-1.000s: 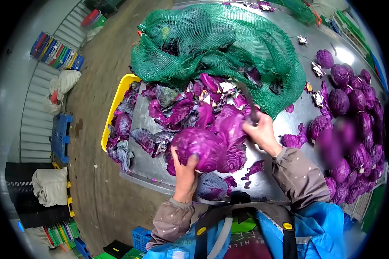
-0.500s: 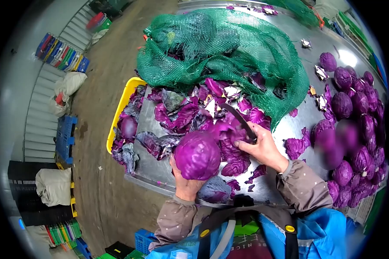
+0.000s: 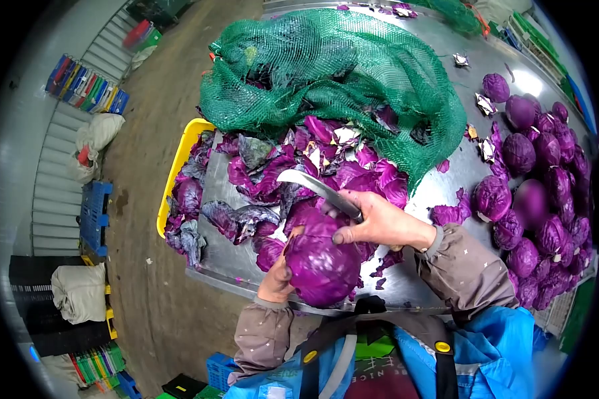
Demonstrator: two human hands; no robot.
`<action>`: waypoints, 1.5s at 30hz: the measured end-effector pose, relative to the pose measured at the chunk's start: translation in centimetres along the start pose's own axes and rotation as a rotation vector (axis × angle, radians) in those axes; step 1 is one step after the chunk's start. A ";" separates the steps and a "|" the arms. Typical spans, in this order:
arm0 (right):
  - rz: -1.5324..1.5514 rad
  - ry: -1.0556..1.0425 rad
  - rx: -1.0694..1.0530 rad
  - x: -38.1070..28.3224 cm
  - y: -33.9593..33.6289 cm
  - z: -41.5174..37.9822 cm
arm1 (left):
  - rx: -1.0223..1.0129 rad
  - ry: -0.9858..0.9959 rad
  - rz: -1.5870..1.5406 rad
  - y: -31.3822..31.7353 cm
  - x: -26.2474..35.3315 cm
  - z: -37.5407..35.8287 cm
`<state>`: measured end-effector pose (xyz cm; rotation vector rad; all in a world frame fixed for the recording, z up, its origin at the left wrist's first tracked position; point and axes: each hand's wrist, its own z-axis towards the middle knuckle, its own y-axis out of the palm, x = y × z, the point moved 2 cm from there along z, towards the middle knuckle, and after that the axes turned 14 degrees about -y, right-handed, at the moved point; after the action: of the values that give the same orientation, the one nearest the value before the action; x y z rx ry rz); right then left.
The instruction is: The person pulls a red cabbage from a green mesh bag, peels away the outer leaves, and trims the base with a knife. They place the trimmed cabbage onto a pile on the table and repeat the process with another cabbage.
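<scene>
A round red cabbage (image 3: pixel 325 266) rests in my left hand (image 3: pixel 277 279), whose fingers support it from the left and underneath. My right hand (image 3: pixel 379 223) is closed on a knife (image 3: pixel 319 189) with a curved blade that points left above the cabbage. The right thumb lies against the top of the cabbage. Loose purple leaves (image 3: pixel 266 179) are heaped on the metal table (image 3: pixel 216 176) beyond both hands. A green mesh bag (image 3: pixel 339 73) with more cabbage inside lies behind that heap.
Many trimmed cabbages (image 3: pixel 549 193) are piled at the right of the table. A yellow crate (image 3: pixel 178 169) full of leaves stands at the table's left edge. Blue pallets (image 3: pixel 96 216) and stacked coloured crates (image 3: pixel 86 86) line the wall at left.
The cabbage has turned and moved slightly right and down. My right hand has come left onto it, and the knife blade now shows its bright side.
</scene>
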<state>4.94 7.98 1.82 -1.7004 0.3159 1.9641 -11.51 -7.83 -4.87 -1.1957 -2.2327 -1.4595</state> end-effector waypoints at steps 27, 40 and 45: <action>0.013 0.153 0.031 3.0 -0.6 -2.8 | 0.075 -0.010 -0.342 2.0 -0.9 2.7; -0.061 0.026 0.294 -2.4 -5.9 -1.7 | 0.223 -0.019 -0.478 3.3 -0.5 3.5; -0.260 -0.224 0.264 3.0 -1.4 -2.5 | 0.135 0.094 -0.329 4.5 0.4 3.6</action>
<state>7.57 8.66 -1.35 -1.2741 0.2456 1.8096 -7.67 -3.78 -3.42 -0.7292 -2.5028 -1.4100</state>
